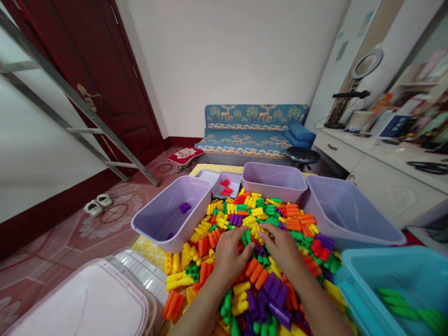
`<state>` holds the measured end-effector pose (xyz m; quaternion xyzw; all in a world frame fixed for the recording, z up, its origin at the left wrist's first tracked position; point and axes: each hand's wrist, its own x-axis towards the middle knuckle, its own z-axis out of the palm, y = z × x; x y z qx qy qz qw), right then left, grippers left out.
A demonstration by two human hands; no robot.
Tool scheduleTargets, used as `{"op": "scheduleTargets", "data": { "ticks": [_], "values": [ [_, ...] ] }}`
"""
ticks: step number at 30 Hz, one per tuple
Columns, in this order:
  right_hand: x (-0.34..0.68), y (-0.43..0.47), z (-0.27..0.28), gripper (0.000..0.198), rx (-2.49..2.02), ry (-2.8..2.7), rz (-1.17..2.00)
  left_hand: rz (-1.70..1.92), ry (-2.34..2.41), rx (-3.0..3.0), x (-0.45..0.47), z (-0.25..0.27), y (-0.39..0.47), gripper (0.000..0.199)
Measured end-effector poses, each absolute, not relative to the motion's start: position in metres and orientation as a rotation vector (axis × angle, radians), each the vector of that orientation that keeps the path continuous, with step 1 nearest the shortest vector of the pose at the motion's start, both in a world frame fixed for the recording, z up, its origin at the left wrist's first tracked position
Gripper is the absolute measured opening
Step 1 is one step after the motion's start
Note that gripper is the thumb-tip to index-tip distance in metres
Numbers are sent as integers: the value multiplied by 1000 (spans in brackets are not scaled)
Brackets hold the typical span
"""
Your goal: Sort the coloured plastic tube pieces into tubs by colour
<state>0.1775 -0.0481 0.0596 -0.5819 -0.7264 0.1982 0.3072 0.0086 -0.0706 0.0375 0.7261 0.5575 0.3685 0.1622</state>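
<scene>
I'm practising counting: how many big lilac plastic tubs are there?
3: the left lilac plastic tub beside the heap of colourful plastic tubes, the back tub beyond it, and the right tub behind the turquoise plastic bin.

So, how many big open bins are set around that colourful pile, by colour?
Lilac bins (left, back, right): 3
Turquoise bin, holding a few green pieces: 1
Total: 4
</scene>
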Motion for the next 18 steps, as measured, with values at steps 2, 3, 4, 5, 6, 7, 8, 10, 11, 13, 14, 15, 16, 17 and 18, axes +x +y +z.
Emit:
{"op": "scheduleTargets", "data": {
  "ticks": [2, 3, 4, 5, 6, 7, 8, 10, 11, 13, 14, 15, 16, 17, 18],
  "values": [
    [178, -48, 55, 29, -1472, -1883, 600, 1053, 1580, 2077, 9, 37, -70, 42],
    [177, -49, 53, 28, -1452, -1875, 618, 1059, 1579, 2078, 9, 37, -70, 42],
    [177, -50, 52, 28, -1441, -1872, 625, 1066, 1579, 2078, 9, 37, -70, 42],
    [177, -51, 52, 29, -1435, -1869, 627, 1073, 1581, 2078, 9, 37, -71, 41],
    [176, -52, 52, 30, -1434, -1860, 633, 1077, 1584, 2079, 9, 37, -71, 41],
    [176, -53, 52, 32, -1440, -1843, 647, 1080, 1587, 2079, 9, 37, -71, 40],
    [176, -54, 51, 35, -1450, -1820, 668, 1079, 1589, 2079, 9, 37, -71, 40],
    [177, -55, 49, 39, -1469, -1769, 727, 1072, 1590, 2077, 9, 37, -72, 40],
    [178, -55, 46, 40, -1471, -1745, 760, 1069, 1590, 2074, 9, 37, -72, 40],
    [179, -55, 41, 41, -1454, -1702, 814, 1074, 1583, 2063, 8, 36, -72, 40],
    [180, -54, 38, 40, -1437, -1683, 841, 1083, 1577, 2051, 8, 36, -71, 40],
    [180, -54, 36, 38, -1417, -1666, 867, 1096, 1572, 2034, 8, 36, -71, 41],
    [180, -54, 34, 37, -1396, -1651, 892, 1111, 1565, 2013, 7, 36, -71, 41],
    [180, -54, 33, 36, -1375, -1643, 913, 1129, 1554, 1989, 7, 35, -70, 41],
    [180, -55, 34, 36, -1357, -1643, 928, 1148, 1539, 1962, 7, 35, -70, 40]
  ]
}}
